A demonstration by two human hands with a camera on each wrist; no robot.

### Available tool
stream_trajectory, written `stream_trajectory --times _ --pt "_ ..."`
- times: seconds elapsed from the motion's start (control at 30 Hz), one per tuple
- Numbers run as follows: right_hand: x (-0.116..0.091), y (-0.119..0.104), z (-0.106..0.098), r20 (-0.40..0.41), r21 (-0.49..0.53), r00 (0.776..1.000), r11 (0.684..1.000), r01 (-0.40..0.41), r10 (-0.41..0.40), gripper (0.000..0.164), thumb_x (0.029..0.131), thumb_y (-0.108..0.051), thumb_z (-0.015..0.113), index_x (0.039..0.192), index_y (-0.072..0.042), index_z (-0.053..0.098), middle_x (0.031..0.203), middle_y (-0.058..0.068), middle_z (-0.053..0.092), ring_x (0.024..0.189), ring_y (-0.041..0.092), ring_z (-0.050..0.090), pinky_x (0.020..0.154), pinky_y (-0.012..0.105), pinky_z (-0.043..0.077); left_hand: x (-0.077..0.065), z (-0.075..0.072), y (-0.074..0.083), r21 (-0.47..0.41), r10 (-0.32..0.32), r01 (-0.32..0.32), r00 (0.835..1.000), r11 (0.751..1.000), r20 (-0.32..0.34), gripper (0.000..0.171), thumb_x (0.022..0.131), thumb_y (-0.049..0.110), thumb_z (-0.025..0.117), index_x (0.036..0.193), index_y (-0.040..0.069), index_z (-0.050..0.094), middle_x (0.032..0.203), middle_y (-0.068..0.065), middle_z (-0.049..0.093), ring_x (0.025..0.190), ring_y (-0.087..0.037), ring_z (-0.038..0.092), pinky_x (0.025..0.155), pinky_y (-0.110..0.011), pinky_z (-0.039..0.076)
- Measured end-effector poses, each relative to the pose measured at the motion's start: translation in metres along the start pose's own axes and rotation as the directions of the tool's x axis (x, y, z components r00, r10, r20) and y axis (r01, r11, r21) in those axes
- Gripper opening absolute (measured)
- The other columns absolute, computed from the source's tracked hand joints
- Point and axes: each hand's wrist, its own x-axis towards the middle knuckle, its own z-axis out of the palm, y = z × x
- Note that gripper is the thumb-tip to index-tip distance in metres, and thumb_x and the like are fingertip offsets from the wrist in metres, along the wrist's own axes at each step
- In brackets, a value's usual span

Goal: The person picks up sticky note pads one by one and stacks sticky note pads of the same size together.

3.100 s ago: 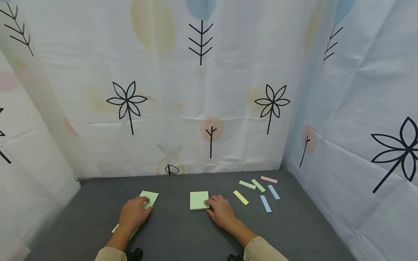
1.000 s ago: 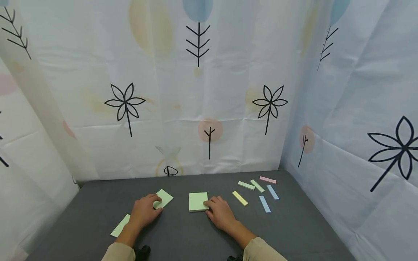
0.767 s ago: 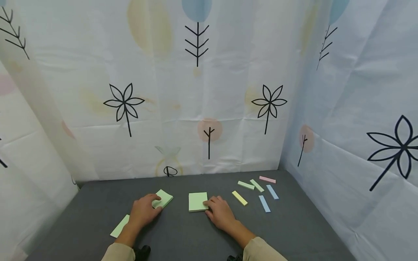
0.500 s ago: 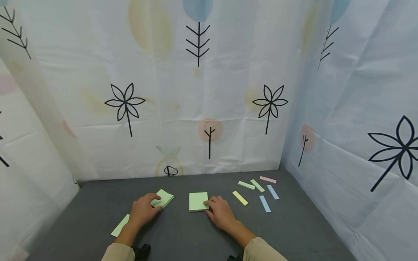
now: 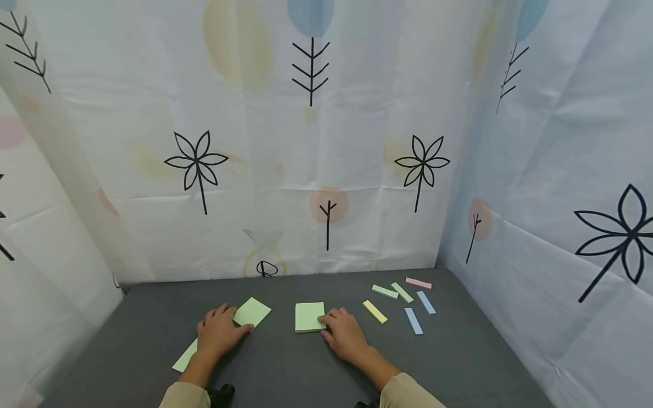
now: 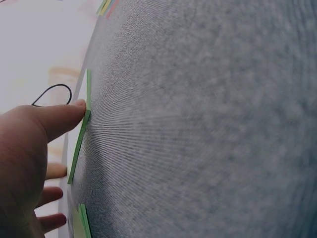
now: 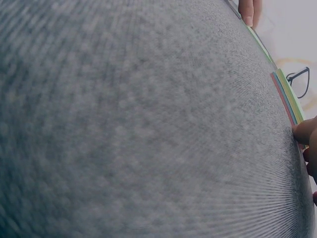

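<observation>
My left hand (image 5: 218, 332) is beside a pale green sticky note pad (image 5: 253, 311) lying askew on the dark grey table. In the left wrist view its thumb (image 6: 69, 115) touches the pad's near edge, while the other fingers are spread apart and off the top sheet. A second sticky note stack (image 5: 308, 314) stands squarely to the right. Its top is green, and red, blue and yellow layers show along its side in the right wrist view. My right hand (image 5: 346, 334) pinches the stack's right edge, index finger on top and thumb at the side.
Another green sticky note pad (image 5: 185, 357) lies at lower left, partly hidden by my left forearm. Narrow paper strips lie at the right: a yellow strip (image 5: 374, 311), a pink strip (image 5: 418, 283), and several green and blue ones. A patterned white curtain (image 5: 357, 238) closes the back.
My left hand has brought its pad rightward, away from the lower-left one. Its index finger has since come off the top, and the pad's raised corner lies flat. The right hand stays put.
</observation>
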Motion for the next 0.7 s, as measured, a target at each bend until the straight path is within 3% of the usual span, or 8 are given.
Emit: stream_trajectory --times 0.1,0.33,0.53,0.7 --pt "-0.0008 0.0 0.0 0.006 0.005 1.0 1.0 -0.005 0.004 0.029 0.086 -0.02 0.075 0.114 -0.015 0.07 0.099 -0.003 0.061 0.09 0.016 0.055 0.072 0.038 0.047 -0.0005 -0.0006 0.0005 -0.008 -0.043 0.043 0.999 0.999 0.015 0.082 0.079 0.057 0.071 0.13 -0.004 0.056 0.141 -0.031 0.041 0.126 -0.052 0.034 0.095 -0.07 0.023" --pt "-0.0017 0.0015 0.0014 -0.115 0.003 0.99 0.996 0.086 -0.085 0.027 0.084 -0.018 0.076 0.109 -0.011 0.07 0.096 -0.001 0.06 0.086 0.017 0.053 0.066 0.037 0.044 -0.0013 -0.0027 0.0021 -0.064 -0.056 0.054 0.998 0.996 -0.023 0.078 0.076 0.05 0.077 0.127 -0.006 0.056 0.136 -0.03 0.046 0.125 -0.051 0.035 0.095 -0.069 0.024" --pt "-0.0022 -0.0007 0.0024 -0.047 0.003 0.999 1.0 0.013 -0.013 0.029 0.085 -0.02 0.075 0.113 -0.014 0.07 0.099 -0.002 0.061 0.09 0.017 0.054 0.071 0.038 0.046 -0.0017 0.0016 0.0014 -0.137 -0.056 0.041 0.993 0.99 -0.104 0.072 0.073 0.035 0.084 0.126 -0.003 0.053 0.124 -0.025 0.056 0.118 -0.049 0.043 0.092 -0.067 0.028" --pt "-0.0013 -0.0016 0.0012 0.01 -0.011 1.0 1.0 -0.021 0.021 0.028 0.088 -0.022 0.073 0.115 -0.017 0.07 0.101 -0.003 0.061 0.092 0.016 0.054 0.074 0.038 0.046 -0.003 0.006 0.0061 -0.187 -0.001 -0.045 0.972 0.981 -0.236 0.062 0.071 0.018 0.085 0.12 -0.002 0.052 0.112 -0.023 0.06 0.102 -0.044 0.056 0.082 -0.062 0.038"
